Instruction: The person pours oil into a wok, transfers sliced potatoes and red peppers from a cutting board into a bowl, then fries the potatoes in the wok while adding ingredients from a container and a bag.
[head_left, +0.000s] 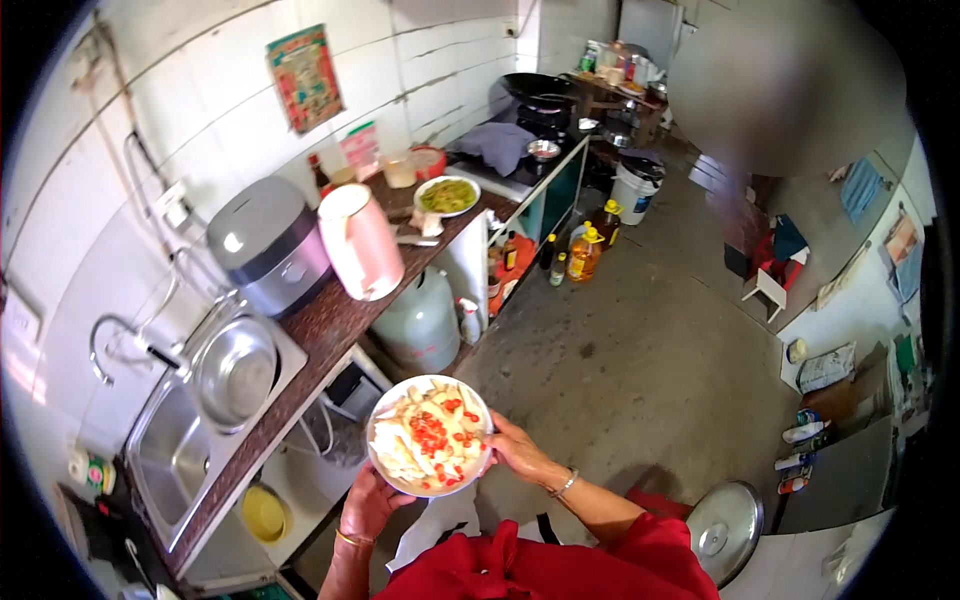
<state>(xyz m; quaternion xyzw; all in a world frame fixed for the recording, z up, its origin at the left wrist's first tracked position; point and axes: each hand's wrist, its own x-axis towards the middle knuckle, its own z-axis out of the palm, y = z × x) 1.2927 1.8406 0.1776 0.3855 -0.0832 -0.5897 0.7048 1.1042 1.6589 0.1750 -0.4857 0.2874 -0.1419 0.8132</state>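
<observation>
Held level in front of my body is a white plate (441, 491), heaped with pale sliced food (405, 448) and topped with chopped red chili (429, 433). My left hand (369, 504) grips its lower left rim from beneath. On the right rim, the fingers of my right hand (521, 451) curl under the edge. The plate hangs above the floor beside the counter (322, 326), touching nothing but my hands. Parts of the fingers are hidden under it.
A sink (174, 469) with a steel basin (236, 371), a rice cooker (266, 244), a pink jug (364, 244), a plate of green food (478, 196) and a wok (540, 86) line the counter. Oil bottles (585, 255) and a bucket (637, 191) stand on the floor. A blurred person (780, 90) is at upper right.
</observation>
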